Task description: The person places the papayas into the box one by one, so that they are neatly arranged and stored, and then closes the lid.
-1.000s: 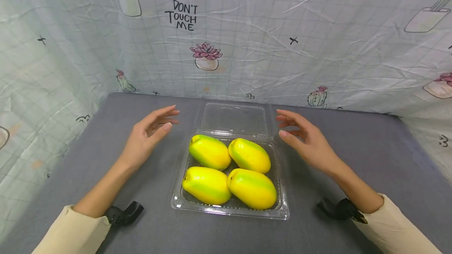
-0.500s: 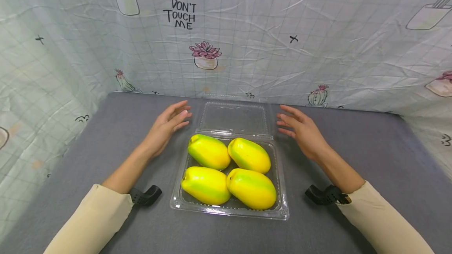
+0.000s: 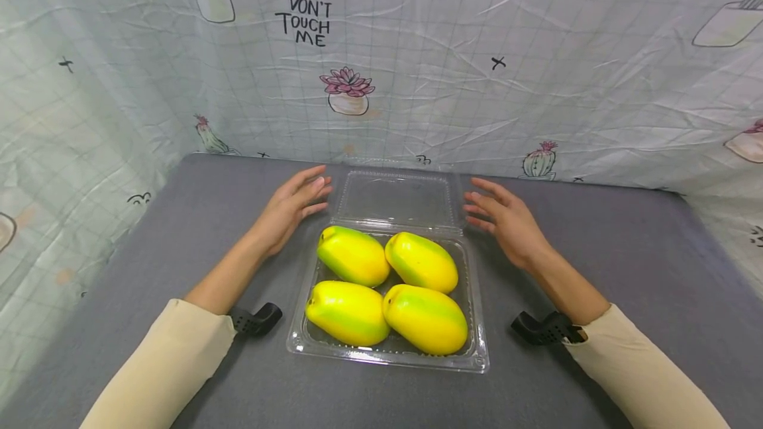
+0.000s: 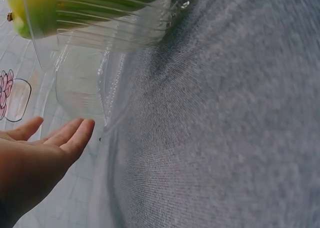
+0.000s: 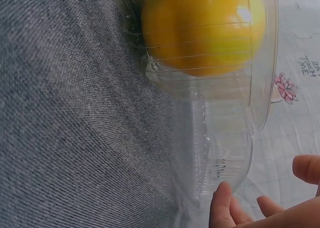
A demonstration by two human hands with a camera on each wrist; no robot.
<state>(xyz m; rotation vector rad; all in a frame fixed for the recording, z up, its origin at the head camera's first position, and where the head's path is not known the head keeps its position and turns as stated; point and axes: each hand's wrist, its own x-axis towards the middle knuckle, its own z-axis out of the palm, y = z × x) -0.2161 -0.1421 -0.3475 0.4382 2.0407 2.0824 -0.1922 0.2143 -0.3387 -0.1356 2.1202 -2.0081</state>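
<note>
Both hands have slid further in toward the back of the clear box since a second ago, the left one most of all, while the box and its fruit have stayed where they were. Grey worktop (image 3: pixel 626 263) carries everything, with a printed cloth backdrop (image 3: pixel 417 51) hung round its far and side edges. Near the middle of the worktop sits the clear plastic clamshell box (image 3: pixel 298 343), its lid (image 3: pixel 396 198) thrown back flat toward the far edge. Four yellow-green mangoes (image 3: pixel 424 318) lie in its tray, two by two, touching one another.

Left hand (image 3: pixel 292 207) is stretched forward, palm turned inward, fingers straight and loosely together, its tips just beside the lid's left edge; the grip is wide and holds nothing. Right hand (image 3: pixel 507 217) mirrors it on the other side, fingers spread and slightly bent, tips near the lid's right edge, grip wide as well. In the right wrist view a fingertip (image 5: pixel 222 198) lies right at the lid's rim, though I cannot tell whether it touches. Cream sleeves (image 3: pixel 167 363) cover both forearms.
</note>
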